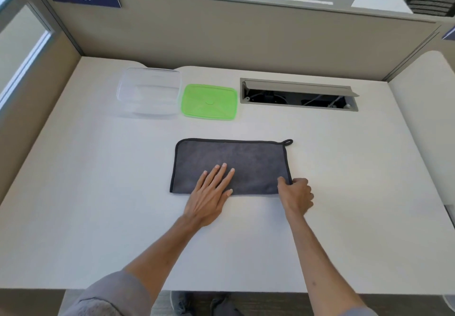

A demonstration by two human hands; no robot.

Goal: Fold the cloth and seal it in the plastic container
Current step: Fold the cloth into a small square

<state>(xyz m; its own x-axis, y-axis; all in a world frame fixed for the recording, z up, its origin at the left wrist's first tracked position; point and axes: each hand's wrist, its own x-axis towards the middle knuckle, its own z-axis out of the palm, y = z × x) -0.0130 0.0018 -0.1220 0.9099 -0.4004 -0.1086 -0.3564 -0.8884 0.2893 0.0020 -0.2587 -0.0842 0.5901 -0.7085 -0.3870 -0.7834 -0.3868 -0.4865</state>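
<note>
Two bare forearms end in a left hand [209, 192] and right hand [296, 196] without rings or watch, grey sleeves [110, 293] pushed up near the elbows at the frame's bottom, and dark grey shoes [182, 303] below.

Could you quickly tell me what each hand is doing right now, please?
Left hand: open, flat on the grey cloth.
Right hand: closed, pinching the cloth's near right corner.

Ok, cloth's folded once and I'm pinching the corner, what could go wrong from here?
1. The left hand presses only near the middle, so pulling the corner with the right hand could drag the cloth askew.
2. The loop sticks out and may get caught under the lid.
3. The cloth looks wider than the container; one more fold may not be enough.
</note>
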